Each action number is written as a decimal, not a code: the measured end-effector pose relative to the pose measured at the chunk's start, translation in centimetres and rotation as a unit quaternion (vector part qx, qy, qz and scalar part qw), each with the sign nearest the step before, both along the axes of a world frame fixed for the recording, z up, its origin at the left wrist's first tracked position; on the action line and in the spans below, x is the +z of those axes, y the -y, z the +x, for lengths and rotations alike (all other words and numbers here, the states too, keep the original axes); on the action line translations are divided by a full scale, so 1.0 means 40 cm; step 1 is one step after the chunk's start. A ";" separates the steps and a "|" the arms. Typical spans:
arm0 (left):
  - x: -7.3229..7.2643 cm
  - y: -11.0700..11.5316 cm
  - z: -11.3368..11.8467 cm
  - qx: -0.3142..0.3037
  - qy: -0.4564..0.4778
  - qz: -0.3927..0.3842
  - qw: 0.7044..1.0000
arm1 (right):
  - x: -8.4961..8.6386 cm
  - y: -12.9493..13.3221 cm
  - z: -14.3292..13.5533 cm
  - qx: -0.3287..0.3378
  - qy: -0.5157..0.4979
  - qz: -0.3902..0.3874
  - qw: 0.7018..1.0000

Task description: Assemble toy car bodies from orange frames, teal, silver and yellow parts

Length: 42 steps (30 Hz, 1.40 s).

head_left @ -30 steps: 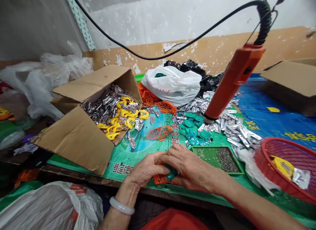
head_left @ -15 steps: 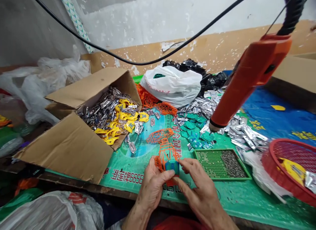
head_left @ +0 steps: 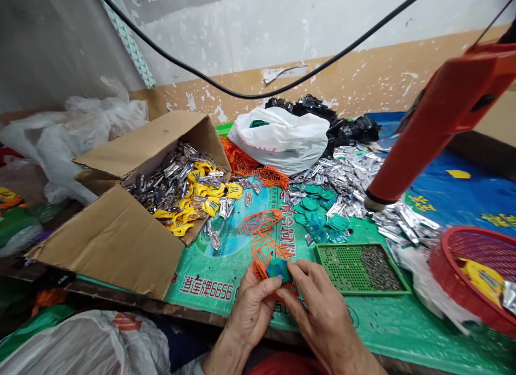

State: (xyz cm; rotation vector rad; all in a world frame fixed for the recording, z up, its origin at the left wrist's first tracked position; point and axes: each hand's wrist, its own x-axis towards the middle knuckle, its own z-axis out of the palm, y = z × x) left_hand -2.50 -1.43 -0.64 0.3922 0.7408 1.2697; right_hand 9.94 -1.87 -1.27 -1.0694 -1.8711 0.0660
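Near the table's front edge my left hand [head_left: 253, 305] pinches a small teal piece [head_left: 278, 269], its thumb lying on the piece. An orange lattice piece [head_left: 266, 250] lies against the fingers, partly hidden behind the teal piece. My right hand [head_left: 316, 302] is closed on the right side of the same teal piece with thumb and forefinger. Just beyond the hands, another orange lattice piece [head_left: 260, 222] rests on the green printed sheet. A pile of teal pieces [head_left: 320, 211] lies ahead on the right.
An orange-red power screwdriver [head_left: 435, 122] hangs at the right. Beneath it sit a green tray [head_left: 322, 267] of screws and a red basket [head_left: 447, 257]. Silver parts [head_left: 346, 173] spread behind. A cardboard box [head_left: 121, 240] spills silver and yellow parts at left; a white bag [head_left: 282, 138] stands behind.
My right fingers have closed onto the teal piece, which is tilted differently. The hanging screwdriver has swung to the right.
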 end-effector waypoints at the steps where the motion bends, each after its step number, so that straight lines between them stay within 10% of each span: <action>1: -0.001 0.001 0.002 -0.002 0.009 -0.001 1.000 | 0.000 -0.001 0.000 0.002 0.002 -0.003 1.000; 42: -0.026 0.014 0.006 0.051 -0.014 -0.064 0.997 | 0.001 -0.019 0.014 0.079 0.015 -0.055 0.995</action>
